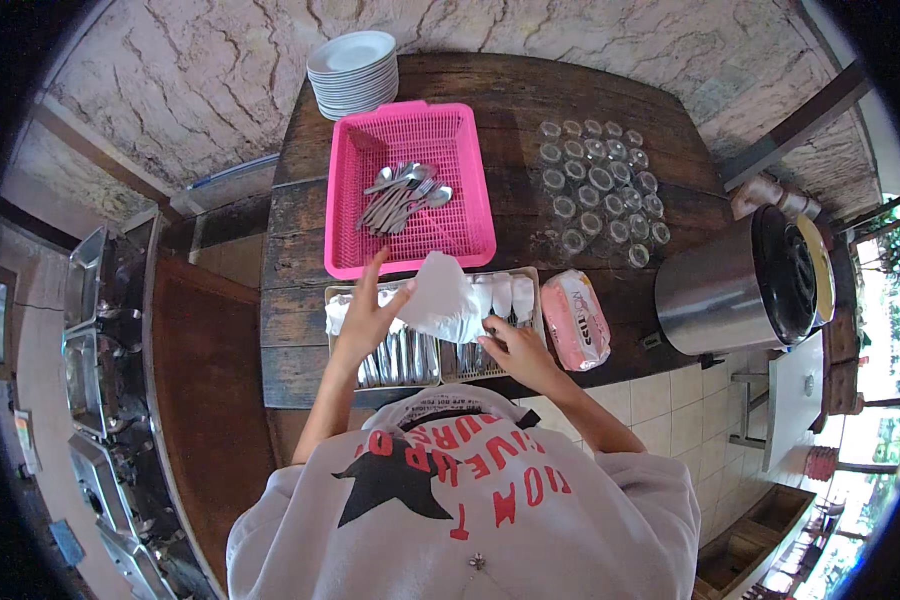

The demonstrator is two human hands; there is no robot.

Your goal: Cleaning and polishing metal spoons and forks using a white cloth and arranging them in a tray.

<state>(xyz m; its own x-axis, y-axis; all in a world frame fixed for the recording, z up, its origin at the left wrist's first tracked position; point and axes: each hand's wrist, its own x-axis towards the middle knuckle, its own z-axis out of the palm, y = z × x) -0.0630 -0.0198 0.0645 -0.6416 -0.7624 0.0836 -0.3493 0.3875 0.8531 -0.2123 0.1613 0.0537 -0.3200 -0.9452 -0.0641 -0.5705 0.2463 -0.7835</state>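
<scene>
My left hand [367, 319] has thumb and fingers spread, its thumb at the edge of a white paper napkin [446, 296]; whether it grips it is unclear. My right hand [521, 349] pinches the lower end of the napkin, perhaps with cutlery handles hidden in its fingers. Beneath both hands lie two light baskets [440, 373] side by side, holding cutlery [397, 360] partly wrapped in white napkins [502, 292]. Just beyond stands a pink plastic basket [334, 195] with loose spoons and forks [405, 199]. Right of the light baskets lies a pink tissue pack [576, 320].
A stack of white plates [354, 75] stands at the wooden table's [517, 82] far left corner. Several glasses [600, 180] cover its right half, with a large steel pot [720, 285] nearer its right edge. Metal chafing dishes [86, 375] line the far left.
</scene>
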